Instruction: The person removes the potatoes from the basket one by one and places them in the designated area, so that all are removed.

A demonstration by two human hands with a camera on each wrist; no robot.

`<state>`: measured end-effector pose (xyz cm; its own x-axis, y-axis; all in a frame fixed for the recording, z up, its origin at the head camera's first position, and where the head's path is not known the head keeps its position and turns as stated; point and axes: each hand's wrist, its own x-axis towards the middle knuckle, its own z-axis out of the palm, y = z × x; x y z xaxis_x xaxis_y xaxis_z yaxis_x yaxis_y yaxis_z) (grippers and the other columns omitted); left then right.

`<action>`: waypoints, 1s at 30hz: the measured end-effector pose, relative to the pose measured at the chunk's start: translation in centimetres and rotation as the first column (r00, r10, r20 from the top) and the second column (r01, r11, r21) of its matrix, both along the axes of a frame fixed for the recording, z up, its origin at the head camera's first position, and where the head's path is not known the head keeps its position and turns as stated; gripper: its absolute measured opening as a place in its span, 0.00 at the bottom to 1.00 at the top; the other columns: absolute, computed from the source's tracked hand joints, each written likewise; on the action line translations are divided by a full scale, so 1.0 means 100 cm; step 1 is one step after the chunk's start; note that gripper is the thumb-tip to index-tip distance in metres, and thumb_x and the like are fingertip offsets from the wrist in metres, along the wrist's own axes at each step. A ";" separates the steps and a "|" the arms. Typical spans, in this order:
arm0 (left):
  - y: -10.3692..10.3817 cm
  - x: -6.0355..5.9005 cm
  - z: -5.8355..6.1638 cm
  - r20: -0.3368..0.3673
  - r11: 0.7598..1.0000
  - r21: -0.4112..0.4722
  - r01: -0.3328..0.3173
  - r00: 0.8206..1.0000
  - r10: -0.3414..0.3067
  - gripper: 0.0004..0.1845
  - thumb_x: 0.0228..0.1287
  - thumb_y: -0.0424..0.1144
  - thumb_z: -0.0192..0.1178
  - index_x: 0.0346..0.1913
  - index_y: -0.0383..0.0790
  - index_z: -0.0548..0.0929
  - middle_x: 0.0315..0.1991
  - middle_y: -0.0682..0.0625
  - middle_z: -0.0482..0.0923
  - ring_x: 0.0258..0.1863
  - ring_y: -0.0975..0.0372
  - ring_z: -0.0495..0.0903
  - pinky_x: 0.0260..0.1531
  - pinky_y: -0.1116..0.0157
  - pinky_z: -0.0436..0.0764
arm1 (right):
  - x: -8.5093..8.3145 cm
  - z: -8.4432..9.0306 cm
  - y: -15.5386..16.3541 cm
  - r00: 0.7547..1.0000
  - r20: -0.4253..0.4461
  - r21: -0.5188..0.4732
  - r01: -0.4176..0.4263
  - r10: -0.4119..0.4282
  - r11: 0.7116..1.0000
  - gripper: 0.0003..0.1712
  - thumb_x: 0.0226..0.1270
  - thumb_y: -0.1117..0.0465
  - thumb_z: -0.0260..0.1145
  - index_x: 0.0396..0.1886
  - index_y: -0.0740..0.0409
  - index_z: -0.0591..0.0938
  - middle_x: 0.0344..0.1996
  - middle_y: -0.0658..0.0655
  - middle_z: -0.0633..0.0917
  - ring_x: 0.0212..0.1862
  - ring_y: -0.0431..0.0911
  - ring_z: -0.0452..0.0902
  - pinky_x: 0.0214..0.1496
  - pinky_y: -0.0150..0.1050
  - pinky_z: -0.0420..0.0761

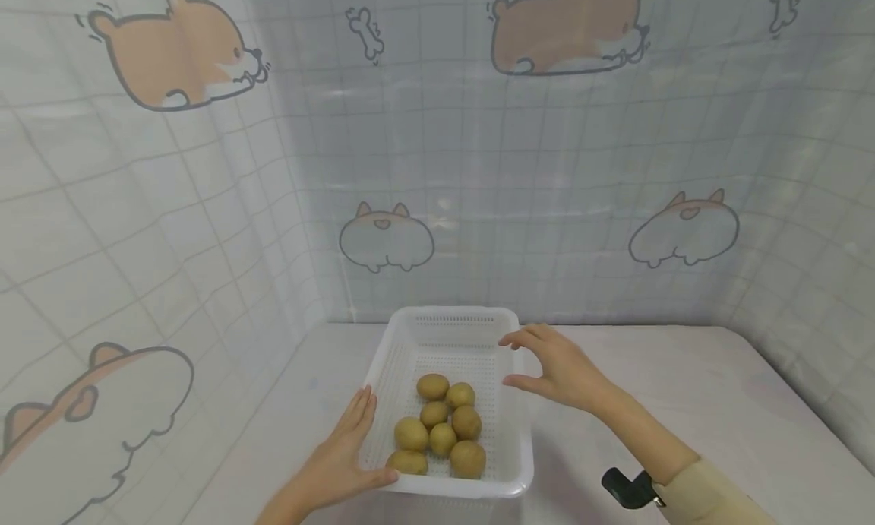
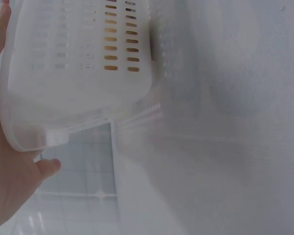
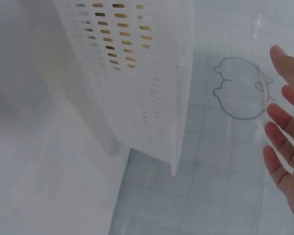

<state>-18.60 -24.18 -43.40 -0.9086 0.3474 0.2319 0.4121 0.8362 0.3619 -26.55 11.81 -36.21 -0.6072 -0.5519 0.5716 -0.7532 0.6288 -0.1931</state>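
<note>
A white plastic basket (image 1: pixel 509 434) with slotted walls stands on the table and holds several yellow-brown potatoes (image 1: pixel 468 459) gathered in its near half. My left hand (image 1: pixel 336 462) rests on the basket's near left corner, fingers straight along the left rim and thumb at the front rim. In the left wrist view, that hand (image 2: pixel 12 181) shows beside the rim with its thumb stretched out. Over the basket's far right rim is my right hand (image 1: pixel 557 365), its thumb and fingers spread apart with nothing between them. The right wrist view shows its fingers (image 3: pixel 284 139) loosely bent, apart from the basket wall.
The white table (image 1: pixel 636 381) extends to both sides of the basket. Behind and beside it hangs a gridded curtain (image 1: pixel 547 168) with cartoon dogs. A dark object (image 1: pixel 627 488) is by the right sleeve (image 1: pixel 711 494).
</note>
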 end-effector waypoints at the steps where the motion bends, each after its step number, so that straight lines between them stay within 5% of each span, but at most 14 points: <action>1: 0.000 0.000 0.000 -0.005 1.000 -0.002 -0.005 1.000 0.005 0.61 0.41 0.69 0.60 0.67 0.28 0.49 0.70 0.40 0.40 0.69 0.49 0.41 0.58 0.48 0.57 | -0.001 0.000 -0.001 1.000 -0.003 -0.002 -0.011 0.011 1.000 0.29 0.48 0.42 0.69 0.50 0.44 0.76 0.41 0.45 0.77 0.44 0.38 0.71 0.41 0.38 0.76; 30: 0.002 0.003 -0.003 -0.070 0.999 -0.028 -0.028 0.997 0.026 0.60 0.42 0.70 0.58 0.67 0.29 0.51 0.69 0.38 0.44 0.68 0.48 0.45 0.58 0.51 0.58 | -0.026 0.022 -0.064 0.956 -0.162 0.020 -0.244 0.244 0.970 0.24 0.47 0.42 0.70 0.42 0.46 0.77 0.36 0.41 0.77 0.41 0.35 0.71 0.44 0.31 0.74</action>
